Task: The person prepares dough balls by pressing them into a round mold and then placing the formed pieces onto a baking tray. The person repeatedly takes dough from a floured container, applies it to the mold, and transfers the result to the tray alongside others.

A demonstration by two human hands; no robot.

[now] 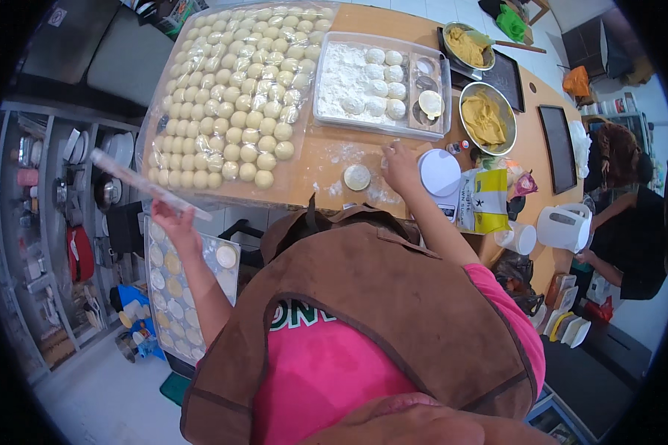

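My left hand [177,222] grips a floured rolling pin [126,173], raised at a slant over the left edge of the table. My right hand [398,165] has its fingers curled low over the floury wood, left of a white round scale [439,174]; whatever they hold is hidden. Between my hands lies a flat dough disc [356,177]. Behind it stands a plastic tray [336,96] of flour, dusted balls and small dishes. A large plastic-covered batch of dough balls [236,135] fills the table's left part.
Two bowls of yellow filling [484,122] [465,46], dark trays [557,147], a bag [482,200] and a white jug [563,227] stand rightward. A sheet of discs [168,297] sits below the table's left edge. Shelves [44,237] line the left; another person [631,245] stands at right.
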